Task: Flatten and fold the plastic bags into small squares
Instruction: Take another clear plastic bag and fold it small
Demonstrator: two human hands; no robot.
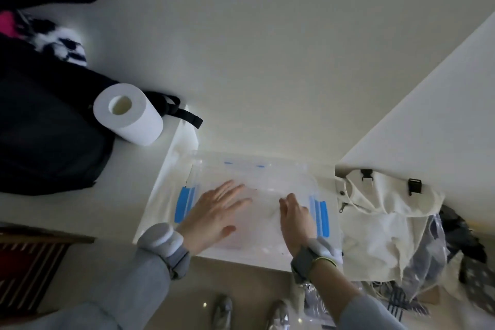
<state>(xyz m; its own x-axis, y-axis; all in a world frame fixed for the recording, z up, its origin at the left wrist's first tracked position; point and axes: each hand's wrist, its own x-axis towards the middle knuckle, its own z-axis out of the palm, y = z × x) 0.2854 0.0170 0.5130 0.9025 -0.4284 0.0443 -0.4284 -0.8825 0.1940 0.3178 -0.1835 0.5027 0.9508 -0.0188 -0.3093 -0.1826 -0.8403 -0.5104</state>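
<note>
Head cam, looking down: clear plastic bag (257,195) w/ blue zip strips lies flat on the white worktop (267,88), near its front edge, right in front of the person. One blue strip (184,203) shows at the bag's left end, another blue strip (320,215) at its right end. Could be more than one bag stacked there, can't tell thru the clear film.

Left hand (214,215) is down flat on the bag's left half, fingers straight and spread, palm pressing, gripping nothing. Right hand (296,215) sits at the bag's right part just beside the right strip, fingers bent down onto the plastic; whether it pinches the film or only presses, can't tell from this angle. Grey wrist devices on both forearms, grey sleeves below.

Left side of worktop: paper towel roll (128,112) standing upright, touching a black backpack (48,128) behind it. Right of the bag: cream canvas bag (380,211) w/ black buckles, slumped at the worktop's corner, more crumpled clear plastic (426,254) hanging just beside it. Shoes (222,311) visible on the floor below.
</note>
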